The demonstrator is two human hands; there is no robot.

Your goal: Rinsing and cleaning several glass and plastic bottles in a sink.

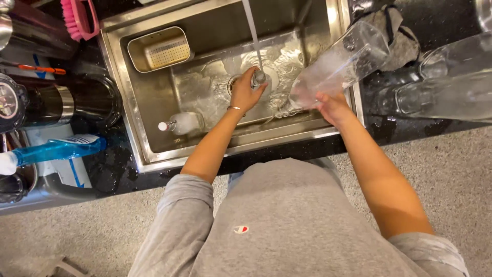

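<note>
- Here, in the head view, the left hand is over the middle of the steel sink, fingers closed around a small grey cap.
- The cap sits right under the stream of water that falls from the top edge; the water strikes at the cap and spreads over the sink floor around the drain.
- A thin bangle circles the left wrist.
- The right hand grips the lower end of a tall clear bottle, fingers wrapped on it.
- The bottle is tilted, its held end low over the right side of the sink, its far end up and to the right, above the sink rim.
- A small soap pump lies on its side in the front left of the sink.
- A perforated steel basket sits in the back left corner of the sink.
- A pink brush hangs at the top left, just beyond the sink rim.
- On the dark, wet counter to the left lie a blue bottle on its side and a black and steel flask.
- A grey cloth is bunched on the counter just right of the sink.
- More clear glassware lies at the far right.
- Both grey sleeves are pushed up the arms.
</note>
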